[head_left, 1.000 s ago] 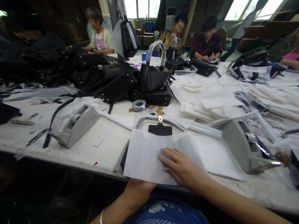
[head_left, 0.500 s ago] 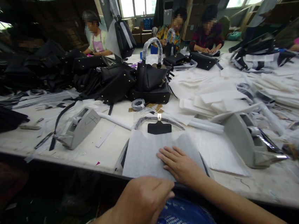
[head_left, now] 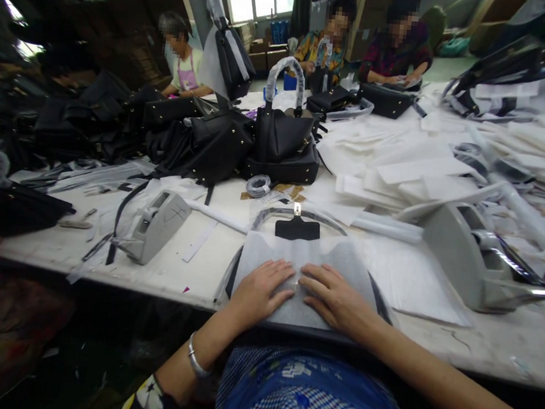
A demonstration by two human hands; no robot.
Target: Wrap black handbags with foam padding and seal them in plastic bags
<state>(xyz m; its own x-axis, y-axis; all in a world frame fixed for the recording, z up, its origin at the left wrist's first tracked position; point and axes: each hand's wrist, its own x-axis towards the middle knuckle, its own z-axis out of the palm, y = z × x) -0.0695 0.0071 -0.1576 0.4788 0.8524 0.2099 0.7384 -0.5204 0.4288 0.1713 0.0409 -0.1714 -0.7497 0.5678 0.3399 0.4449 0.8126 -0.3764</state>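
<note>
A sheet of thin white paper [head_left: 268, 246] lies over a black handbag, whose dark sides [head_left: 379, 298] peek out at the right and left. Flat on the paper's left half rests my left hand [head_left: 261, 290], fingers stretched out. My right hand [head_left: 334, 294] lies flat on the right half, its fingertips close to those of the left. Beyond the paper's far edge a black flap with a metal clasp [head_left: 298, 228] sticks out. Behind it curves the bag's wrapped handle [head_left: 272, 212]. The rest of the bag is hidden under the paper.
Grey tape dispensers stand at the left [head_left: 155, 225] and right [head_left: 479, 263]. Black handbags [head_left: 281, 160] are piled at the far left and middle. White paper sheets [head_left: 401, 165] cover the right side. Several co-workers sit across the table.
My left hand has moved from below the table edge up onto the paper and its fingers have opened out. The right hand stays flat on the paper. The view has shifted slightly.
</note>
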